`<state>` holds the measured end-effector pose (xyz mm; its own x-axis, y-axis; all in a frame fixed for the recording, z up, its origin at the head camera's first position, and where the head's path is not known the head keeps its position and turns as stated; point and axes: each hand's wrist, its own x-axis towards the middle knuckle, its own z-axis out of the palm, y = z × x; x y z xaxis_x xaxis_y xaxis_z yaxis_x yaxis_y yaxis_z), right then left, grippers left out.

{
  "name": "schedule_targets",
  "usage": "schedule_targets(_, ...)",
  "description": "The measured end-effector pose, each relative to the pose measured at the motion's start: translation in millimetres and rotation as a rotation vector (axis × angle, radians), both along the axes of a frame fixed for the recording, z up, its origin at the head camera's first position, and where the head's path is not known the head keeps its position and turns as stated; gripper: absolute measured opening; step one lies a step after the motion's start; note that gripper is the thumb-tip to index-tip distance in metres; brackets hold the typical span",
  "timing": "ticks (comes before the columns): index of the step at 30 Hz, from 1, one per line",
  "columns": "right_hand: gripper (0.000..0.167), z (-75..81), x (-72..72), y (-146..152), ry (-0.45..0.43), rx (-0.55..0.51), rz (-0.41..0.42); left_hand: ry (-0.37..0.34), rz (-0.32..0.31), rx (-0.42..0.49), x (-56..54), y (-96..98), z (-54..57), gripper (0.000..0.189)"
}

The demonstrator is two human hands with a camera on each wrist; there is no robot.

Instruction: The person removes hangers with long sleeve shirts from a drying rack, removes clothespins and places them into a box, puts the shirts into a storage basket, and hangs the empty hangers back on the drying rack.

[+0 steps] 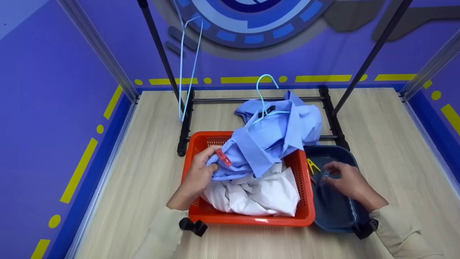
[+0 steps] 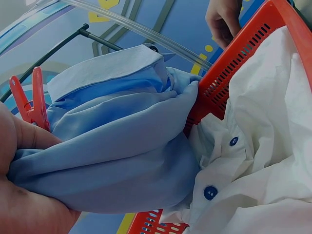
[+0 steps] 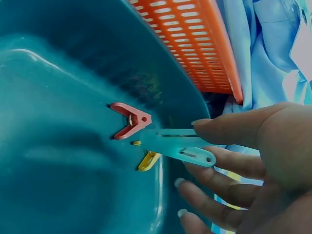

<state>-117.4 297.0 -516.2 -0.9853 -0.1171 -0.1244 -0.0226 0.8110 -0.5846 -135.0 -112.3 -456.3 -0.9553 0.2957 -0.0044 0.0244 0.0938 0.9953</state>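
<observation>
My left hand (image 1: 197, 172) grips a light blue shirt (image 1: 257, 145) by its left end, thumb above and fingers below the cloth. On that end is clipped a red clothespin (image 2: 32, 100). A pale blue hanger (image 1: 262, 94) sits inside the shirt, its hook pointing up. Over the dark basin (image 1: 339, 214), my right hand (image 1: 348, 180) pinches a light blue clothespin (image 3: 195, 155) between thumb and fingers. Beyond it in the right wrist view lie another red clothespin (image 3: 141, 119) and a yellow clothespin (image 3: 148, 162) in the basin.
Below the shirt stands a red basket (image 1: 251, 220), with a white buttoned garment (image 1: 267, 194) in it. The basin adjoins the basket's right side. A black rack (image 1: 161, 54) rises behind, and an empty hanger (image 1: 182, 72) hangs at its left. Purple walls (image 1: 43, 100) enclose the table.
</observation>
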Motion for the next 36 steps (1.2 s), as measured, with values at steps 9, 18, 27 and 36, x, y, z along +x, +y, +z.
schedule_targets(9, 0.033, -6.4, 0.1, 1, -0.128, -0.028, 0.081, -0.006, -0.001, -0.007, -0.3, -0.3, -0.5, 0.05)
schedule_targets(18, 0.032, -10.6, 0.9, -1, -0.178, -0.015, 0.079, -0.005, 0.004, 0.005, 0.3, 0.0, -1.5, 0.05)
schedule_targets(27, 0.028, -15.5, 2.0, -4, -0.216, -0.039, 0.088, -0.011, -0.006, 0.013, 0.7, -0.4, -2.8, 0.052)
schedule_targets(36, 0.03, -19.1, 3.9, -5, -0.247, -0.037, 0.084, -0.007, 0.011, 0.034, 0.7, -0.3, -2.2, 0.051)
